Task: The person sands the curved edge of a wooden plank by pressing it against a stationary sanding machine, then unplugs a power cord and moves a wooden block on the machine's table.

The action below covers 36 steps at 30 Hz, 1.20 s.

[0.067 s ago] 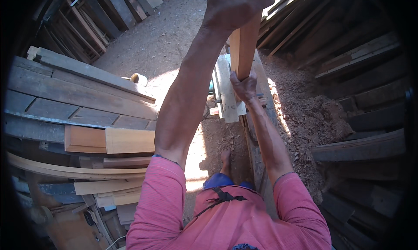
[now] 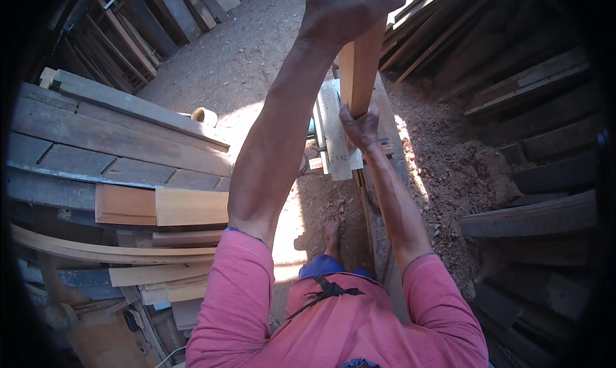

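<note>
A light brown squared length of wood point(image 2: 359, 69) is raised between my two hands, tilted up and away from me. My left hand point(image 2: 350, 10), large at the top edge of the picture, is closed around its upper part; some of the fingers and the wood's far end are cut off or hidden. Lower down, my right hand point(image 2: 363, 127) grips the near end, thumb on the left side. Beneath the wood, a narrow workbench point(image 2: 393, 137) carries pale boards point(image 2: 333, 137), partly covered by my right hand and the wood.
Stacked planks point(image 2: 128, 127) fill the left side, with two lighter panels point(image 2: 191, 206) at their edge. A pale, round, hollow container point(image 2: 205, 117) lies beyond them. Wood shavings point(image 2: 459, 188) heap right of the bench, before more dark timber point(image 2: 529, 215). My bare foot point(image 2: 332, 236) is on the floor.
</note>
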Each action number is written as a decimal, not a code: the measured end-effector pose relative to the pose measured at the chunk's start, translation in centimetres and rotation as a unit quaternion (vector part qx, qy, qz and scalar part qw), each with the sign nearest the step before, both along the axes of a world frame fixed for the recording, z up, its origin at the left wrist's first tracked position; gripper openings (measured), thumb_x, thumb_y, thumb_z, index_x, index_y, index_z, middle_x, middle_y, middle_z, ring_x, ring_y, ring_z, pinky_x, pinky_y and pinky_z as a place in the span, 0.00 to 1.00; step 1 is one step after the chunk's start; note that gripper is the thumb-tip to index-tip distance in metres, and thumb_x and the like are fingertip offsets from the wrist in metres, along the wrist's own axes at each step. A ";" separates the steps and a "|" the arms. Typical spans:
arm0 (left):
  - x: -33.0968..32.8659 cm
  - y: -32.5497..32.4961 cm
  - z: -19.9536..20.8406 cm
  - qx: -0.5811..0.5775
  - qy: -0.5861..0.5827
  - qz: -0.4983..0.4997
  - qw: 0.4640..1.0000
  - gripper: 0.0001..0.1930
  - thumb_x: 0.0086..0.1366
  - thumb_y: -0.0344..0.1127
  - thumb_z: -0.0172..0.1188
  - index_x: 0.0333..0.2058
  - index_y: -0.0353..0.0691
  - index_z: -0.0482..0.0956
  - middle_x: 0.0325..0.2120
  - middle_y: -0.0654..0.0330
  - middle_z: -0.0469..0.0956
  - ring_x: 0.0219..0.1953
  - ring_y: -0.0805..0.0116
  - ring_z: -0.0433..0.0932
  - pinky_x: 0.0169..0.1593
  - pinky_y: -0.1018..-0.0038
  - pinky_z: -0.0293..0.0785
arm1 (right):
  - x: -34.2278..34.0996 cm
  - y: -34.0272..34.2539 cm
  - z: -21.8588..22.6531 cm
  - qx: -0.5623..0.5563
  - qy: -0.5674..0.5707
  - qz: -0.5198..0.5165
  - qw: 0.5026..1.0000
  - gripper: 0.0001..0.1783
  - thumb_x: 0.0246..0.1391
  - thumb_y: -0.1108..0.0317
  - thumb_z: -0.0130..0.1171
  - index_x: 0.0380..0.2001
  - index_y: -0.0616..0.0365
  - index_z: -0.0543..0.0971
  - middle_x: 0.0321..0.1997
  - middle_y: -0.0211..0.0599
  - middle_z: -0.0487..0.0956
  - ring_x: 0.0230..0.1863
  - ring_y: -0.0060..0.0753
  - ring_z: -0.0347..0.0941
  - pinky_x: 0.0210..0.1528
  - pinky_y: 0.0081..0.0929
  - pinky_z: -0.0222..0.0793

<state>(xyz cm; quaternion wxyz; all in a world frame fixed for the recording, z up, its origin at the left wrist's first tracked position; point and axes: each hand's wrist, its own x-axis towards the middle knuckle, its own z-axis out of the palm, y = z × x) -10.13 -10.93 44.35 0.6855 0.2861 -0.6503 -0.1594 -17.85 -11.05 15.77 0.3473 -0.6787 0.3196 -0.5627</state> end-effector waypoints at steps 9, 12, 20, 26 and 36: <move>-0.4 0.0 0.0 0.011 0.005 0.029 1.000 0.43 0.51 0.16 0.57 0.69 0.43 0.57 0.43 0.64 0.72 0.38 0.77 0.76 0.37 0.80 0.75 | -0.1 -0.5 0.0 -0.015 0.003 -0.004 1.000 0.11 0.48 0.72 0.65 0.35 0.65 0.79 0.32 0.50 0.80 0.32 0.51 0.81 0.36 0.42 0.76; 0.3 -0.3 -0.1 0.003 -0.016 0.011 1.000 0.43 0.52 0.16 0.57 0.69 0.42 0.57 0.43 0.63 0.72 0.38 0.77 0.76 0.37 0.80 0.76 | 0.0 -0.4 0.1 0.000 0.020 0.012 1.000 0.13 0.48 0.72 0.65 0.38 0.65 0.79 0.34 0.50 0.81 0.34 0.51 0.82 0.38 0.42 0.76; 0.1 -0.1 -0.3 0.036 0.010 0.015 0.999 0.46 0.52 0.16 0.58 0.71 0.39 0.53 0.44 0.62 0.73 0.38 0.77 0.76 0.37 0.79 0.77 | 0.1 -0.6 0.1 0.012 0.013 0.007 1.000 0.18 0.49 0.71 0.65 0.43 0.66 0.79 0.36 0.50 0.82 0.36 0.49 0.83 0.39 0.40 0.78; 0.2 -0.2 -0.2 0.021 -0.014 0.035 0.999 0.46 0.52 0.17 0.58 0.71 0.40 0.53 0.44 0.61 0.73 0.39 0.75 0.77 0.40 0.79 0.78 | 0.2 -0.8 0.0 0.013 0.026 0.011 1.000 0.16 0.49 0.71 0.64 0.42 0.67 0.79 0.36 0.50 0.82 0.37 0.48 0.83 0.40 0.39 0.78; 0.1 -0.4 -0.3 0.006 -0.012 0.037 0.999 0.44 0.50 0.17 0.57 0.68 0.42 0.58 0.44 0.61 0.71 0.44 0.72 0.76 0.44 0.75 0.78 | 0.4 -1.1 -0.3 -0.024 0.016 -0.013 1.000 0.11 0.48 0.71 0.65 0.35 0.65 0.80 0.33 0.50 0.81 0.33 0.51 0.81 0.39 0.42 0.76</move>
